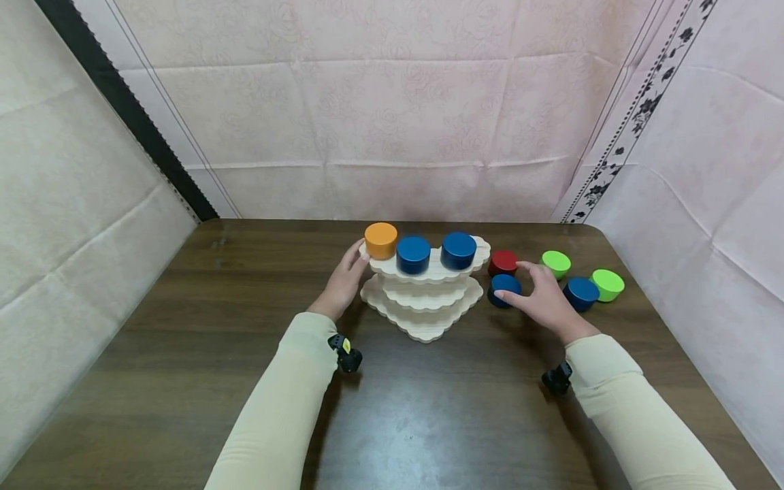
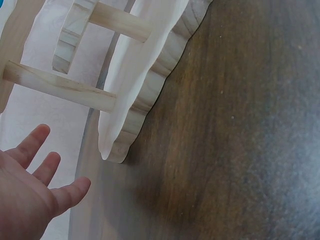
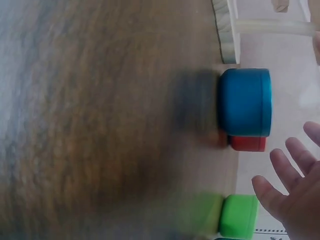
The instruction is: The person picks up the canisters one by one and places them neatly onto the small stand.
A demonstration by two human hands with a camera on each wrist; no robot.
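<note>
A wooden tiered stand [image 1: 425,296] with scalloped shelves joined by round posts [image 2: 60,87] stands on the table. On its top shelf sit an orange round tin [image 1: 381,241] and two blue ones, the left [image 1: 413,255] and the right [image 1: 459,250]. My left hand [image 1: 345,280] is at the stand's left side, fingertips by the top shelf and the orange tin; contact is unclear. Right of the stand, my right hand [image 1: 542,299] reaches with spread fingers over a blue tin [image 3: 245,102] and the red tin [image 1: 503,263] behind it, gripping neither.
Right of my right hand stand another blue tin [image 1: 581,293] and two light green tins, one farther back [image 1: 556,263] and one at the right [image 1: 607,284]. The brown table [image 1: 392,408] ends at a cloth-covered wall [image 1: 392,136] behind the stand.
</note>
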